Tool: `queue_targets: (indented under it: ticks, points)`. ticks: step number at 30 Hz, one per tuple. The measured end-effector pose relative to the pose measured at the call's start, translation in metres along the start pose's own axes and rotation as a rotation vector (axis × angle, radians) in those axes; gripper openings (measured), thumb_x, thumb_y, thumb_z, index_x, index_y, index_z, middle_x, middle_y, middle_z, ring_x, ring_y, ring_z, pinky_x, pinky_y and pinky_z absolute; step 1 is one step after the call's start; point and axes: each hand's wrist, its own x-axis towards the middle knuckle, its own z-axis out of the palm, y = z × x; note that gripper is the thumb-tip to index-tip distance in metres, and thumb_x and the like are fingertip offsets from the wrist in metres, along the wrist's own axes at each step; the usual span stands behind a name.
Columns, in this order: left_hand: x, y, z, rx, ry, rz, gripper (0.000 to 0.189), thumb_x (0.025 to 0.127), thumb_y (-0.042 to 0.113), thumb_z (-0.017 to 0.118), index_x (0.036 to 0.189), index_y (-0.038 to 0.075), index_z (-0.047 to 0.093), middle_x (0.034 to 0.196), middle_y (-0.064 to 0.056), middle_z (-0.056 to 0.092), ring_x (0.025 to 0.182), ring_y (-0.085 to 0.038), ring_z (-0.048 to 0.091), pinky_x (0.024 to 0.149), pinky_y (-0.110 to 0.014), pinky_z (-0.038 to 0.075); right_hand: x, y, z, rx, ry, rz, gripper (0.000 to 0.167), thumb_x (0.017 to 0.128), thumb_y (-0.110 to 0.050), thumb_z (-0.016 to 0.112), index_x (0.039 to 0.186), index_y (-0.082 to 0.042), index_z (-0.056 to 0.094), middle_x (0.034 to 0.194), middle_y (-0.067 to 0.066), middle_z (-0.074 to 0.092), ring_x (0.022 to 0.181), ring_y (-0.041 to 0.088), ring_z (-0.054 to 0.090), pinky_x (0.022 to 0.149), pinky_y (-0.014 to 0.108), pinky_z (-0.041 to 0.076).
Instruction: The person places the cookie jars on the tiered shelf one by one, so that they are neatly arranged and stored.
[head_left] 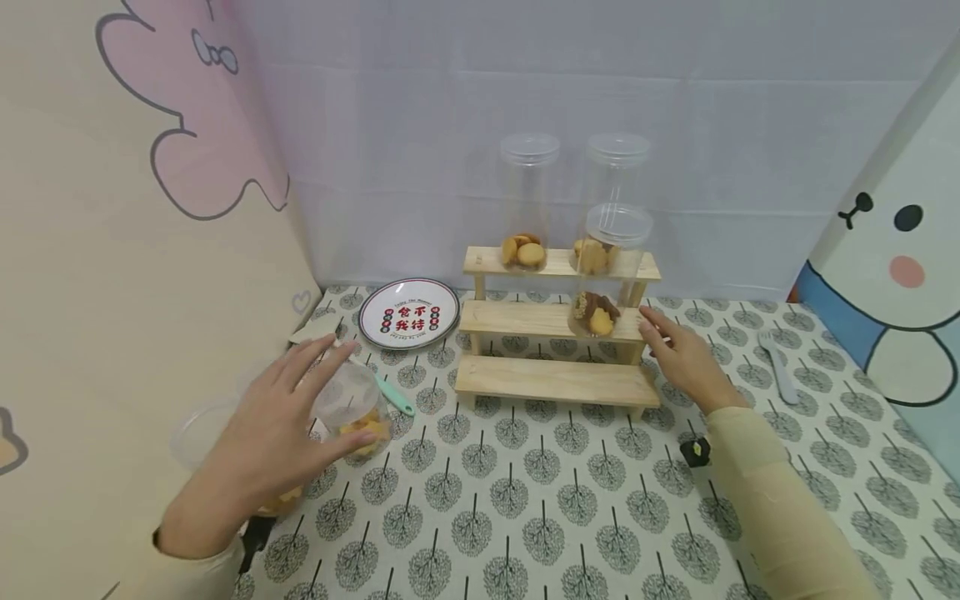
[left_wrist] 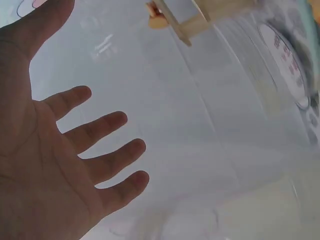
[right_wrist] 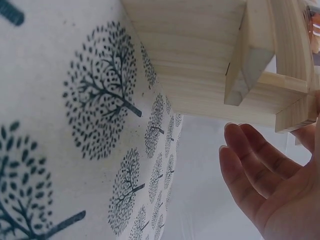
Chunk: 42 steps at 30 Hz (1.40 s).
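Note:
My left hand (head_left: 270, 425) hovers at the left with its fingers spread, holding nothing. Below and beside it stand a clear lidded jar (head_left: 351, 398) of yellow biscuits and a second clear jar (head_left: 204, 429), largely hidden by the hand. In the left wrist view the palm and fingers (left_wrist: 107, 130) are bare. At the right end of a three-step wooden rack (head_left: 555, 381) is my right hand (head_left: 686, 362), its fingers loosely bent near the middle step. Whether its fingertips touch the wood is unclear. On that step stands a clear jar (head_left: 617, 250) of brown and yellow biscuits.
Two tall clear jars, one left (head_left: 528, 192) and one right (head_left: 618, 171), stand on the top step with biscuits inside. A white plate (head_left: 372, 321) with red characters, a mint-handled utensil (head_left: 395, 397) and a pale fork (head_left: 780, 371) lie on the tree-print tablecloth (head_left: 540, 492).

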Motion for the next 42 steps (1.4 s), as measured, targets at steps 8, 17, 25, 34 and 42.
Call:
queue_targets:
  ticks: [8, 17, 25, 34, 42]
  points:
    - [-0.051, -0.048, -0.023, -0.009, 0.081, -0.149, 0.106, 0.064, 0.045, 0.09, 0.154, 0.023, 0.038, 0.153, -0.02, 0.038, 0.132, -0.051, 0.037, 0.098, -0.075, 0.031, 0.001, 0.0, -0.004, -0.006, 0.012, -0.022, 0.063, 0.105, -0.057, 0.028, 0.16, -0.027, 0.023, 0.131, 0.026, 0.055, 0.104, 0.037, 0.062, 0.078, 0.055, 0.052]
    - [-0.083, -0.073, -0.022, -0.098, 0.069, -0.277, 0.101, 0.072, 0.037, 0.088, 0.156, 0.018, 0.035, 0.157, -0.024, 0.03, 0.131, -0.06, 0.032, 0.111, -0.073, 0.018, 0.001, 0.001, -0.003, -0.011, 0.009, -0.014, 0.064, 0.105, -0.058, 0.027, 0.16, -0.026, 0.023, 0.131, 0.027, 0.055, 0.105, 0.038, 0.062, 0.079, 0.056, 0.052]
    - [-0.091, -0.075, -0.013, -0.13, 0.053, -0.354, 0.097, 0.076, 0.033, 0.086, 0.157, 0.024, 0.033, 0.158, -0.022, 0.029, 0.13, -0.06, 0.034, 0.091, -0.082, 0.029, 0.0, 0.002, 0.0, -0.013, 0.006, -0.015, 0.064, 0.105, -0.058, 0.027, 0.16, -0.027, 0.023, 0.127, 0.026, 0.057, 0.104, 0.037, 0.062, 0.077, 0.054, 0.052]
    - [-0.099, -0.075, -0.005, -0.184, 0.139, -0.279, 0.083, 0.075, 0.02, 0.088, 0.148, 0.021, 0.049, 0.151, -0.018, 0.039, 0.129, -0.051, 0.04, 0.087, -0.076, 0.035, -0.003, 0.003, 0.001, -0.019, 0.012, -0.016, 0.063, 0.105, -0.057, 0.027, 0.16, -0.027, 0.023, 0.126, 0.026, 0.057, 0.103, 0.037, 0.062, 0.075, 0.053, 0.052]
    - [-0.102, -0.076, -0.003, -0.215, 0.143, -0.306, 0.082, 0.075, 0.019, 0.087, 0.148, 0.023, 0.05, 0.153, -0.014, 0.038, 0.139, -0.041, 0.035, 0.089, -0.077, 0.033, -0.001, 0.001, 0.001, -0.029, 0.017, -0.022, 0.062, 0.105, -0.056, 0.027, 0.16, -0.026, 0.023, 0.129, 0.027, 0.056, 0.103, 0.039, 0.063, 0.079, 0.058, 0.051]
